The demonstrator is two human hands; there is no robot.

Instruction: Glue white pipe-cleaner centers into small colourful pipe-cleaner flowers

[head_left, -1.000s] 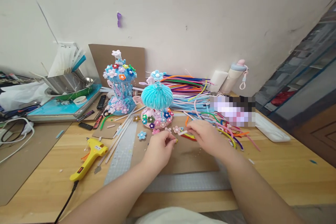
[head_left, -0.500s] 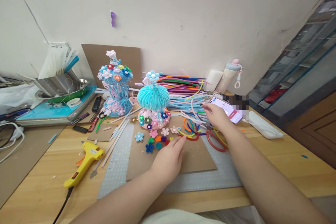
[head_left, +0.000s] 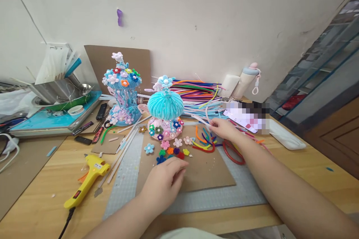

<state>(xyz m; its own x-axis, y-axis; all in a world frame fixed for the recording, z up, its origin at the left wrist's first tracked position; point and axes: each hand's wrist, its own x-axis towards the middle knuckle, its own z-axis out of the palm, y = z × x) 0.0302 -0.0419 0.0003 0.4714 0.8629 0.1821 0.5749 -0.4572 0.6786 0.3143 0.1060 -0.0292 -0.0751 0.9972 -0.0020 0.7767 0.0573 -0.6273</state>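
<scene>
My left hand (head_left: 165,175) hovers low over the cardboard sheet (head_left: 207,173), fingers loosely bent and thumb apart, with nothing seen in it. Just beyond it lie small fuzzy flowers, among them a light blue flower (head_left: 149,148) and a yellow flower (head_left: 186,152). Farther right, my right hand (head_left: 226,129) has its fingertips drawn together beside a pale pink pipe cleaner (head_left: 208,113); what they grip, if anything, I cannot make out. Red-handled scissors (head_left: 234,154) lie partly under that wrist. Bent coloured pipe cleaners (head_left: 206,148) rest between the hands. Behind stands a turquoise domed pipe-cleaner ornament (head_left: 165,104).
A yellow glue gun (head_left: 88,179) lies at left, its cord running off the front. Behind are a taller flower-covered ornament (head_left: 123,82), a metal bowl (head_left: 60,89) and bundles of pipe cleaners (head_left: 193,89). A phone (head_left: 244,119) and white case (head_left: 287,134) sit at right.
My left hand has drawn back toward me and left, off the flowers. My right hand has moved slightly left and down, away from the phone. The view has shifted a little.
</scene>
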